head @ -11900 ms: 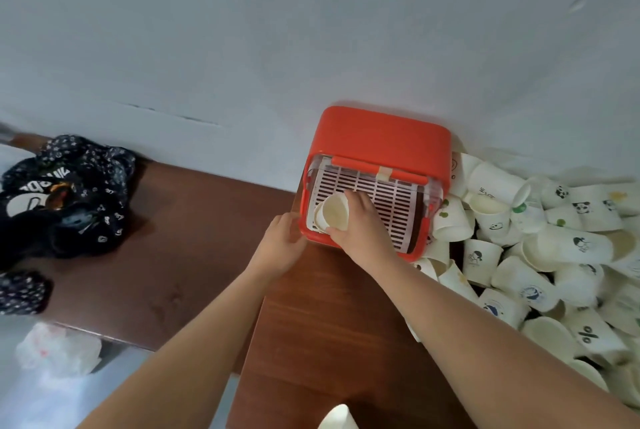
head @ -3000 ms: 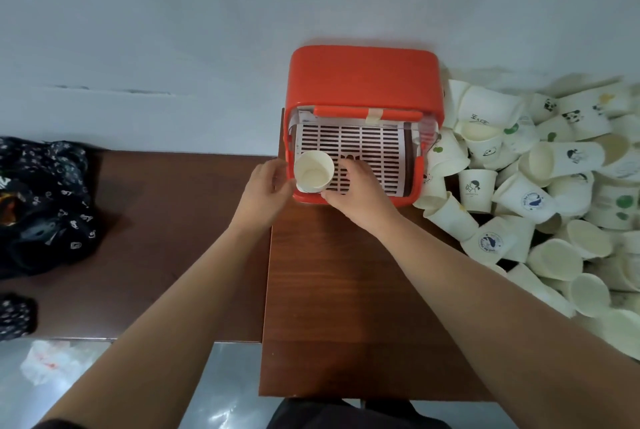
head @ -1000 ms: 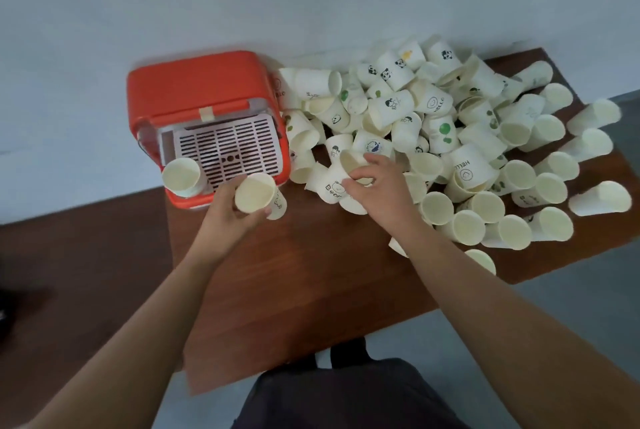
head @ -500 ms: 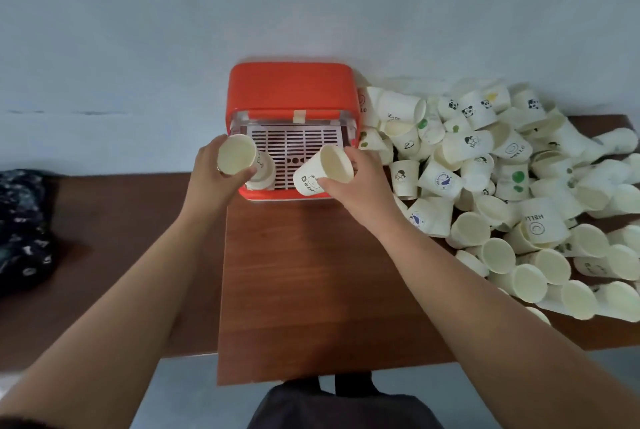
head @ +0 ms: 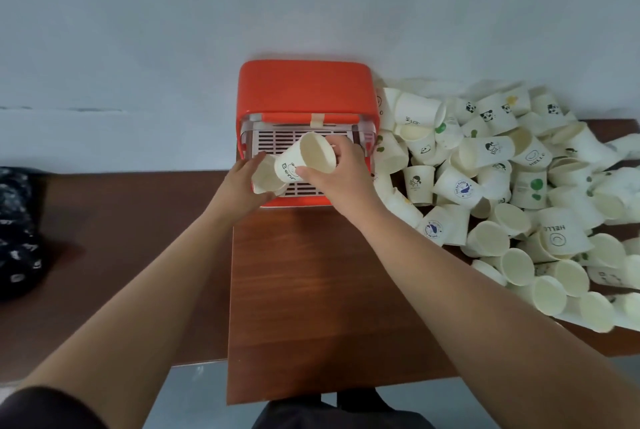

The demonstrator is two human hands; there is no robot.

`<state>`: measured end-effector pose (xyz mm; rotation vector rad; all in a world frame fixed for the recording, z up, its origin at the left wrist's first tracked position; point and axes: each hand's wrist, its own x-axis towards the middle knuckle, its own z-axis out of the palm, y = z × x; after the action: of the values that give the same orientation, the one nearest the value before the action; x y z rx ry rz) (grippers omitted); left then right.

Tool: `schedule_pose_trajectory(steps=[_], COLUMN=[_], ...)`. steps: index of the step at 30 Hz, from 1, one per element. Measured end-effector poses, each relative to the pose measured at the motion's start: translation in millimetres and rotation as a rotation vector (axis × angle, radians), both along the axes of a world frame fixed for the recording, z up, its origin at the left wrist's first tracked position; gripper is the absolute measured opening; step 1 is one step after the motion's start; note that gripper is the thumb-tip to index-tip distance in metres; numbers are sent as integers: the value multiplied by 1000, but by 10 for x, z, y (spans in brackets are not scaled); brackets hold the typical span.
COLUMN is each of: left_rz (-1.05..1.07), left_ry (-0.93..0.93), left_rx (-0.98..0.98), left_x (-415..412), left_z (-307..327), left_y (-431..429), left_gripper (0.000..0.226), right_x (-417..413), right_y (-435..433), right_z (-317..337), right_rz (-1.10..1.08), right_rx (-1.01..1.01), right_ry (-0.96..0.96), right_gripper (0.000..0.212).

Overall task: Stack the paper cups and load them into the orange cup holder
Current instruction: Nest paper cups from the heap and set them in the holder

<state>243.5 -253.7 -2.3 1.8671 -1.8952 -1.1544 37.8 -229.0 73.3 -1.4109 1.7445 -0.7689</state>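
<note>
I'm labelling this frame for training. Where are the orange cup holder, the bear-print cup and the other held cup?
orange cup holder [head: 304, 89]: head view, its flat orange top.
bear-print cup [head: 289, 168]: head view, its printed side wall.
other held cup [head: 263, 177]: head view, its pale wall left of the bear-print cup.

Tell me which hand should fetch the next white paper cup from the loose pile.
Probably right. The right hand grips the bear-print white paper cup beside the pile of loose cups, which lies right of the orange plastic cup holder. The left hand holds the other white cup, farther away.
</note>
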Motion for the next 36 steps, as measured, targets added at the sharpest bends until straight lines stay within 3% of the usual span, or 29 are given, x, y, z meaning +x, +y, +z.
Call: schedule_pose_trajectory(steps=[4,10,15,25,30,36], left_rz=[53,246,152,171,319,111], left_ry=[214,473,446,273,225,147], left_rx=[95,125,67,-2,44,84], left_x=[211,258,282,243,115,-506], left_z=[-65,30,-18,-97,11,111], left_y=[7,118,131,171,486,973], left_gripper=[79,46,46,49,47,29], right_x=[241,509,588,481,-36,-1084], right_y=[-168,-272,-314,-155,407,1294], right_z=[-112,-390,-595,-593,-292,-198], right_rz=[94,334,419,254,156,-38], right_rx=[-23,38,125,159,156,242], right_ry=[35,336,338,208,192,293], right_gripper=[73,82,86,76,65,67])
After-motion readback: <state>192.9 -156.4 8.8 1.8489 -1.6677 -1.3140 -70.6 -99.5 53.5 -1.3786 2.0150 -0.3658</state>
